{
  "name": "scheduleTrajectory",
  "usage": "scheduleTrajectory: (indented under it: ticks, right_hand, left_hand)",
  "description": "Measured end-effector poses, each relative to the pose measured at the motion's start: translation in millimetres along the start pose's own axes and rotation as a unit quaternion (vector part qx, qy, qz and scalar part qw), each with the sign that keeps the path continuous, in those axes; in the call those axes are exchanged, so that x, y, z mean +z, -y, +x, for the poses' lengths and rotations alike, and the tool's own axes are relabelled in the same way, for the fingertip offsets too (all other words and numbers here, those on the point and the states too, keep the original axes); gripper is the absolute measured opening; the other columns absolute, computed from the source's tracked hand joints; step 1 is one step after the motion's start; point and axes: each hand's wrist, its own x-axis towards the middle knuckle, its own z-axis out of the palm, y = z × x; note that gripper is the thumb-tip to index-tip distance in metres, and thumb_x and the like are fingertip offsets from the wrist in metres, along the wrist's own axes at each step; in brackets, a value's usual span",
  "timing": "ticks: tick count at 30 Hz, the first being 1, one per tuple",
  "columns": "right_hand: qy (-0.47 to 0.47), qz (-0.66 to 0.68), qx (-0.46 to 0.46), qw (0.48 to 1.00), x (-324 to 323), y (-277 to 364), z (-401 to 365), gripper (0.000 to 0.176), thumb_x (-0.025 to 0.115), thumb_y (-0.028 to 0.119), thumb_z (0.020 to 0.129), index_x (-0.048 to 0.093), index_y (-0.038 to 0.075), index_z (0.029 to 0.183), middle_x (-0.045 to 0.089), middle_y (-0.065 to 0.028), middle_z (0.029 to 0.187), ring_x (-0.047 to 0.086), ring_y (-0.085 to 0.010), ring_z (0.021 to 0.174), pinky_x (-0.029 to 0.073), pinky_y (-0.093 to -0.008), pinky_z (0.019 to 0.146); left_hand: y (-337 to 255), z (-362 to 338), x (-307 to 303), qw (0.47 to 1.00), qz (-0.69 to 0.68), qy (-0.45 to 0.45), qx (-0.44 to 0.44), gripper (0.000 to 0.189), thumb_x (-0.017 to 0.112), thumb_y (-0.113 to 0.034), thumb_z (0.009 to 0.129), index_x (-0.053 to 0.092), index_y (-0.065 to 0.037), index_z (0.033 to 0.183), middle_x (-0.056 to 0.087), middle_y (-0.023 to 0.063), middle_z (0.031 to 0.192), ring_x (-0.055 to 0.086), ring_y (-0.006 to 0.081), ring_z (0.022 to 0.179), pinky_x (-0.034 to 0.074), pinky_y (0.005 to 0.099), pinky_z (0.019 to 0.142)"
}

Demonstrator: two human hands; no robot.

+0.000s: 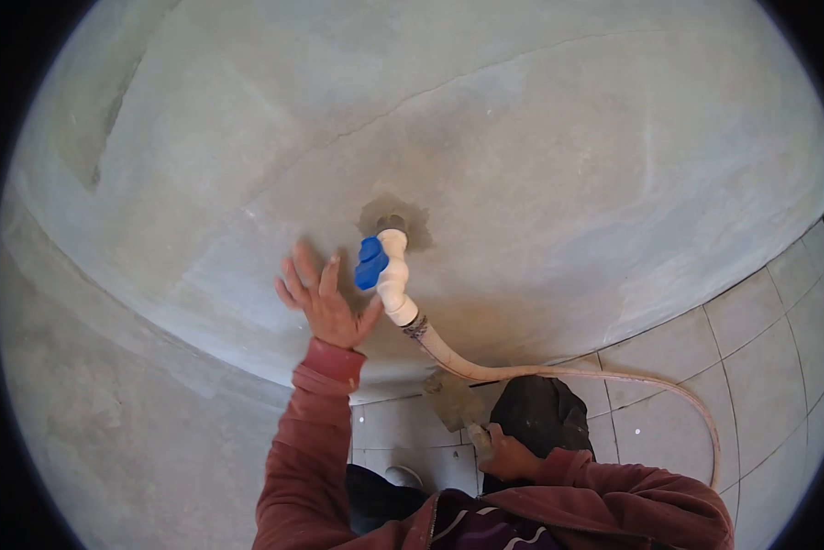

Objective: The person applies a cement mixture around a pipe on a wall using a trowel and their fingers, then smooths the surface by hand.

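Note:
My left hand (330, 298) is spread beside a white plastic pipe valve (392, 272), fingers apart and thumb near the valve body. A blue handle (371, 263) sits on the valve's left side, just right of my fingers. The valve comes out of a patch of darker mortar (414, 220) in the grey cement wall. Low by my knee, my right hand (511, 456) is closed around the handle of a trowel (454, 401), its soiled blade pointing up toward the wall's base.
A pale hose (558, 370) runs from the valve's lower end, curving right and down over the tiled floor (661, 423). The smooth cement wall (558, 165) carries a long crack. At left, another cement surface (146, 403) meets it. My dark-trousered knee (545, 412) is close below the hose.

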Motion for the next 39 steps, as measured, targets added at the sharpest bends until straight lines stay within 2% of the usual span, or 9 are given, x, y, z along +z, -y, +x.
scheduleTrajectory:
  ticks: [2, 8, 11, 17, 27, 30, 32, 35, 39]
  right_hand:
    - [0.016, -0.012, 0.019, 1.0, 0, -3, 1, 0.074, 0.066, 0.02, 0.069, 0.026, -0.007, 0.125, 0.06, -0.0291, 0.084, 0.064, -0.0361, 0.068, 0.052, -0.0399, 0.063]
    - [0.051, 0.023, 0.053, 0.997, -4, 4, 1, 0.074, 0.066, 0.018, 0.069, 0.026, -0.005, 0.125, 0.06, -0.0274, 0.084, 0.064, -0.0325, 0.061, 0.052, -0.0383, 0.057]
    - [0.067, 0.039, 0.087, 0.993, -9, 10, 0, 0.074, 0.067, 0.018, 0.069, 0.026, -0.005, 0.126, 0.061, -0.0263, 0.082, 0.064, -0.0319, 0.06, 0.052, -0.0384, 0.056]
    - [0.058, 0.013, 0.085, 0.995, -11, 16, -3, 0.071, 0.066, 0.022, 0.069, 0.028, -0.007, 0.122, 0.061, -0.0291, 0.079, 0.064, -0.0386, 0.067, 0.052, -0.0412, 0.065]
    - [0.039, -0.012, 0.065, 0.997, -5, 8, -1, 0.076, 0.068, 0.019, 0.069, 0.025, -0.002, 0.128, 0.061, -0.0264, 0.085, 0.064, -0.0307, 0.058, 0.051, -0.0379, 0.053]
    - [0.076, -0.02, 0.128, 0.989, -9, 12, 2, 0.077, 0.068, 0.02, 0.068, 0.025, -0.002, 0.129, 0.06, -0.0276, 0.091, 0.065, -0.0333, 0.067, 0.052, -0.0389, 0.061]
    - [0.01, -0.068, 0.027, 0.997, -1, -1, 2, 0.078, 0.069, 0.019, 0.067, 0.026, -0.002, 0.129, 0.059, -0.0288, 0.095, 0.064, -0.0367, 0.08, 0.051, -0.0398, 0.071]
    - [0.032, -0.074, 0.044, 0.996, -5, 10, 3, 0.076, 0.067, 0.021, 0.068, 0.026, -0.002, 0.128, 0.057, -0.0318, 0.101, 0.06, -0.0419, 0.091, 0.049, -0.0431, 0.079]
    - [0.065, -0.052, 0.137, 0.987, -10, 32, 2, 0.076, 0.066, 0.019, 0.068, 0.027, -0.001, 0.129, 0.057, -0.0315, 0.102, 0.061, -0.0412, 0.09, 0.049, -0.0421, 0.078]
  left_hand:
    - [2, 41, -14, 0.983, -0.093, 0.019, 0.16, 0.057, 0.056, -0.057, 0.076, 0.057, -0.022, 0.12, 0.027, 0.0209, 0.144, 0.017, 0.0407, 0.134, -0.001, 0.0601, 0.104]
    - [-29, 117, -37, 0.937, -0.027, -0.011, 0.347, 0.034, 0.061, -0.042, 0.076, 0.063, -0.025, 0.106, 0.037, 0.0185, 0.141, 0.022, 0.0343, 0.135, 0.003, 0.053, 0.107]
    - [-12, 122, -53, 0.973, -0.058, -0.007, 0.225, 0.036, 0.072, -0.034, 0.067, 0.062, -0.035, 0.101, 0.037, 0.0092, 0.143, 0.021, 0.0281, 0.136, 0.001, 0.052, 0.108]
    - [-26, 115, -37, 0.942, -0.061, 0.021, 0.33, 0.035, 0.072, -0.034, 0.066, 0.062, -0.034, 0.1, 0.037, 0.0039, 0.143, 0.024, 0.0257, 0.135, 0.003, 0.0508, 0.109]
    - [-19, 94, -26, 0.968, -0.029, -0.016, 0.249, 0.052, 0.063, -0.054, 0.07, 0.057, -0.037, 0.119, 0.036, 0.0021, 0.143, 0.023, 0.0268, 0.135, 0.001, 0.0513, 0.109]
    - [-26, 73, -18, 0.98, -0.003, -0.059, 0.189, 0.053, 0.06, -0.046, 0.077, 0.052, -0.031, 0.127, 0.034, 0.0089, 0.144, 0.021, 0.0282, 0.136, 0.005, 0.0539, 0.107]
    - [-33, 38, -10, 0.996, -0.03, 0.032, 0.077, 0.061, 0.059, -0.05, 0.076, 0.047, -0.028, 0.131, 0.033, 0.0113, 0.144, 0.02, 0.0292, 0.137, 0.004, 0.0579, 0.105]
    - [-55, -6, 3, 0.997, -0.057, 0.043, 0.04, 0.072, 0.058, -0.053, 0.073, 0.043, -0.021, 0.135, 0.031, 0.0114, 0.145, 0.019, 0.0301, 0.136, 0.003, 0.0599, 0.104]
    - [-64, -15, 12, 0.984, -0.166, -0.012, -0.056, 0.081, 0.059, -0.051, 0.071, 0.038, -0.009, 0.136, 0.025, 0.0108, 0.147, 0.016, 0.0304, 0.137, 0.003, 0.0609, 0.104]
